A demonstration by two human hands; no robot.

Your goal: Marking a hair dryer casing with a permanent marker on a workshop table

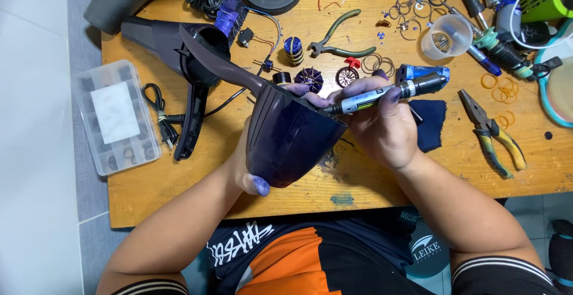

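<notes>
Purple shell (292,140) in left hand (245,172); right hand (382,131) grips marker (385,95), tip pointing left.

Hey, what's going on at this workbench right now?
A person at a cluttered wooden workbench holds a dark purple plastic hair-dryer shell half in the left hand. The right hand has a black marker pen in its grip, tip against the shell's rim. The rest of the dryer body lies behind it, with green-handled pliers, yellow-handled pliers, a clear parts box and small rings scattered around.
</notes>
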